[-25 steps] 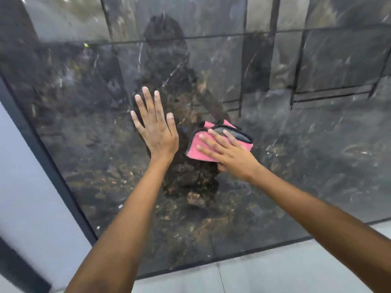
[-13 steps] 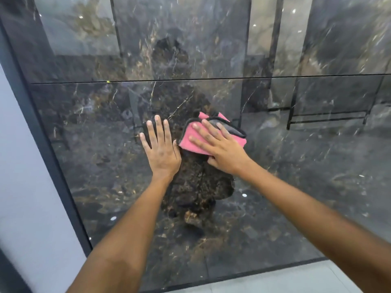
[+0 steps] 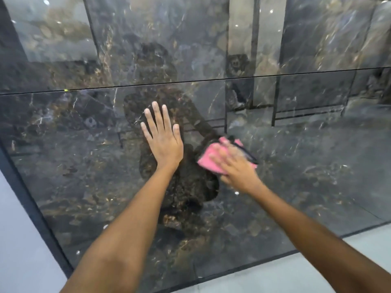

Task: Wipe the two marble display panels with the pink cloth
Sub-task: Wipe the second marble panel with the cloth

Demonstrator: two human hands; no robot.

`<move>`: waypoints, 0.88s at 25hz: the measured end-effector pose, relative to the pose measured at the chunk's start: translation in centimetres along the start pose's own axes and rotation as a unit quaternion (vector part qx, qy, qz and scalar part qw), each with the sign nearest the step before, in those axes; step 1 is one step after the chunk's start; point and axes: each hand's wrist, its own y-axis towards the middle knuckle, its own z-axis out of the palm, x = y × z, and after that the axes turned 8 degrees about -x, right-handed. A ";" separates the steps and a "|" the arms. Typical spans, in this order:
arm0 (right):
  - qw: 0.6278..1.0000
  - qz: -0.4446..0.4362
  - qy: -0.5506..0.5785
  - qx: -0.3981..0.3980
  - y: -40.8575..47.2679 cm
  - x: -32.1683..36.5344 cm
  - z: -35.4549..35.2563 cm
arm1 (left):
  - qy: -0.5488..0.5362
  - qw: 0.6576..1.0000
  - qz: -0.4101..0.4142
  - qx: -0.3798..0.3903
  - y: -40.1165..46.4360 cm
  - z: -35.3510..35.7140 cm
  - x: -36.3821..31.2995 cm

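From the head camera, we see our left hand (image 3: 164, 142) spread flat, fingers straight, braced against the lower marble panel (image 3: 296, 176). Just to its right, our right hand (image 3: 234, 166) presses the pink cloth (image 3: 208, 160) onto the same panel under straight fingers. We judge the cloth soft and light, best kept folded under the whole palm; the polished marble looks hard and slick, so it should glide with little effort. The upper marble panel (image 3: 148, 39) sits above the thin seam. Our right hand is smeared by motion, so the thumb's hold is probably loose, but we cannot tell. Reflections mask any dirt, and both panels run out of view.
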 end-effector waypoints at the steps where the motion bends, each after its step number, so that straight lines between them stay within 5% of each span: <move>1: 0.997 0.080 -0.003 -0.019 -1.1 -3.4 -0.2 | 0.027 1.000 -0.006 -0.001 -0.5 0.8 -0.2; 4: 0.936 0.340 0.030 -0.085 1.1 -15.0 -3.1 | 0.054 0.998 0.002 -0.016 -1.2 1.7 0.5; 6: 0.901 0.401 0.086 -0.142 5.8 -16.7 -4.4 | 0.049 0.998 0.003 -0.031 -1.2 1.8 0.4; 8: 0.932 0.305 0.110 -0.159 7.8 -12.3 -3.0 | 0.046 0.998 0.000 -0.039 -1.4 2.0 0.2; 10: 0.987 0.036 0.102 -0.117 4.2 -5.1 0.5 | 0.050 0.998 0.003 -0.041 -1.4 2.0 0.3; 11: 0.990 -0.098 0.074 -0.067 1.1 -2.4 1.6 | 0.050 0.998 0.007 -0.041 -1.3 2.0 0.4; 13: 0.975 -0.221 0.016 -0.022 -2.4 -3.2 2.1 | 0.053 0.998 0.010 -0.042 -1.3 1.9 0.6; 15: 0.984 -0.155 0.004 -0.083 0.6 -7.8 0.9 | 0.057 0.997 0.007 -0.042 -1.3 1.9 0.5; 18: 0.963 0.161 0.042 -0.213 11.2 -12.5 -3.6 | 0.055 0.997 0.009 -0.045 -1.4 1.9 0.4; 19: 0.951 0.190 0.070 -0.232 13.4 -11.6 -4.0 | 0.051 0.998 0.009 -0.046 -1.3 2.0 0.5; 22: 0.980 -0.055 0.088 -0.168 10.3 -4.3 0.0 | 0.018 0.999 0.020 -0.036 -1.4 1.6 1.1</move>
